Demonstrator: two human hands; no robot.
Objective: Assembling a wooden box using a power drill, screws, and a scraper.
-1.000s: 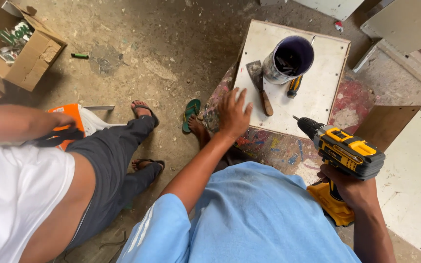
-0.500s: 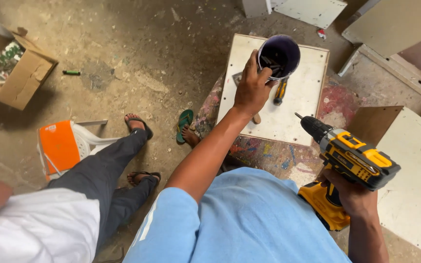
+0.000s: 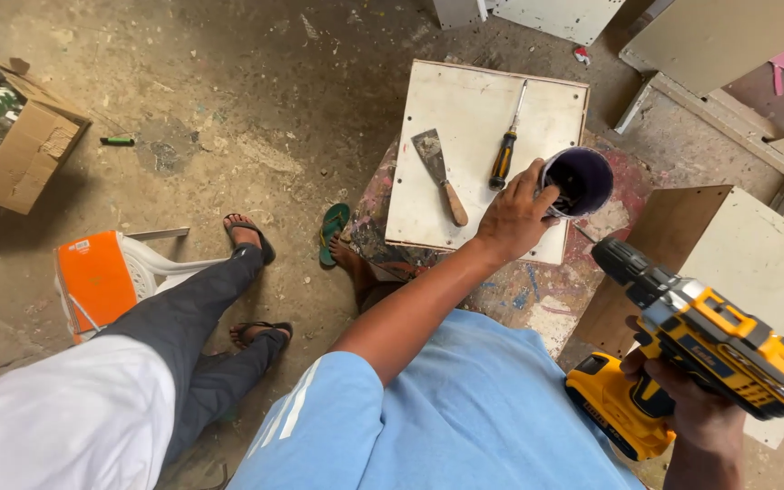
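My left hand (image 3: 517, 213) grips the rim of a dark purple cup (image 3: 578, 180) and holds it at the near right corner of a white board (image 3: 465, 136). On that board lie a putty knife (image 3: 439, 172) with a wooden handle and a screwdriver (image 3: 505, 145) with a black and orange handle. My right hand (image 3: 691, 408) holds a yellow and black cordless drill (image 3: 700, 340) by its grip, low at the right, with the chuck pointing up and to the left toward the cup.
Another person sits at the left in a white shirt (image 3: 56, 417) and dark trousers (image 3: 192, 318), feet in sandals. An orange and white plastic chair (image 3: 106, 277) and a cardboard box (image 3: 15, 145) stand at the left. Boards (image 3: 755, 263) lie at the right.
My left hand took hold of the cup and drew it from the board's far side to its near right corner. The putty knife and screwdriver now lie uncovered. The drill stays in my right hand.
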